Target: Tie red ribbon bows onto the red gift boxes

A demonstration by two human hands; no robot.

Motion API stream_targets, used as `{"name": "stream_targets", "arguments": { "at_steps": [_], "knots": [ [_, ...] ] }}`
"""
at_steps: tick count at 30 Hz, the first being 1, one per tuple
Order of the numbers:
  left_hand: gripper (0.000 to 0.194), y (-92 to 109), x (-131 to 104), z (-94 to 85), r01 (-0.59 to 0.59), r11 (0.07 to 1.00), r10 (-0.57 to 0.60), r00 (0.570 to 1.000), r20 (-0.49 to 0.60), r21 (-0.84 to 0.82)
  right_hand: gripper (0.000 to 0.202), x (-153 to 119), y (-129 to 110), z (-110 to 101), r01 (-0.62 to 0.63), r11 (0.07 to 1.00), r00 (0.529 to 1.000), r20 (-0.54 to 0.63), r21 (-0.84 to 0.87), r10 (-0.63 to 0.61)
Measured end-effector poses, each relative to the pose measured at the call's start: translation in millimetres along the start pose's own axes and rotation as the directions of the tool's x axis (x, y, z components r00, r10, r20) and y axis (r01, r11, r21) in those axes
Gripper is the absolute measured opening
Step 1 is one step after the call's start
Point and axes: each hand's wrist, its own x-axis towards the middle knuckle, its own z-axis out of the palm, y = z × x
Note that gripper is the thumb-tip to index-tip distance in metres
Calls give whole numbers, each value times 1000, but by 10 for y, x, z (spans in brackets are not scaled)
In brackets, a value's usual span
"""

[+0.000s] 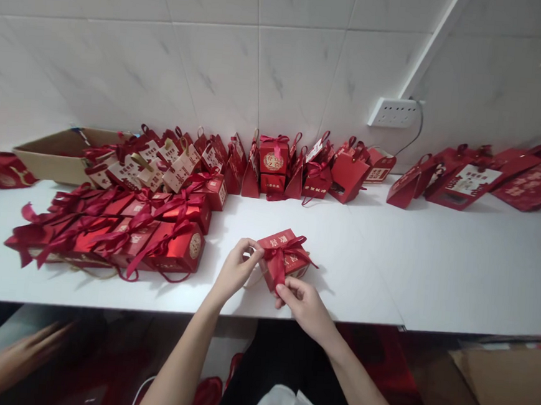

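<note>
A red gift box (279,237) with gold characters sits on the white table in front of me, tied with a dark red ribbon bow (290,251). My left hand (241,266) pinches the bow at the box's left side, thumb and forefinger together. Lower down, my right hand (301,301) grips a hanging ribbon tail between thumb and fingers at the near edge of the box. Part of the box's near side is hidden behind my right fingers. To the left stand rows of similar ribboned red boxes (173,248), close beside one another.
Red bags and boxes (274,159) line the tiled wall, with more bags (464,180) at right. A cardboard box (50,151) stands back left. A power strip (395,113) hangs on the wall. At lower left rests another person's hand (28,358). Cardboard (509,383) lies lower right.
</note>
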Motion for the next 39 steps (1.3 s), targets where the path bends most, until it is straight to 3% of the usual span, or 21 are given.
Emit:
{"name": "stream_targets", "arguments": {
  "at_steps": [7, 13, 15, 19, 22, 24, 26, 30, 34, 39],
  "knots": [
    [19, -91, 124, -5, 42, 999, -43, 998, -36, -23, 37, -147, 52, -124, 11, 999, 997, 82, 45, -15],
    [22, -62, 100, -111, 41, 999, -38, 996, 85, -33, 36, -190, 96, -99, 3, 999, 991, 131, -50, 3],
    [22, -70, 94, -149, 31, 999, -30, 998, 50, -18, 37, -185, 112, -93, 4, 998, 993, 117, -56, 2],
    [18, -43, 70, -124, 2, 1000, 2, 990, -142, 31, 37, -191, 122, -139, 7, 996, 992, 127, -91, 5],
    [25, 51, 12, -9, -10, 998, 16, 995, -95, 69, 41, -217, 130, -242, 10, 996, 988, 156, -84, 4],
    [36, 104, -25, 82, -22, 991, 20, 1000, 15, 133, 53, -231, 142, -312, -9, 1000, 992, 127, -6, 10],
    [42, 117, -42, 157, -53, 978, 38, 996, 79, 203, 63, -229, 150, -351, -46, 995, 999, 19, 88, 44],
    [37, 57, -20, 219, -122, 964, 107, 991, 77, 237, 56, -173, 134, -316, -77, 988, 979, -175, 136, 101],
    [32, 25, -6, 205, -128, 964, 113, 991, 76, 234, 41, -137, 129, -248, -17, 1000, 986, -169, -2, 16],
    [33, 36, -12, 229, -36, 974, 38, 999, -4, 224, 34, -192, 175, -240, 42, 993, 993, -104, -107, -53]
  ]
}}
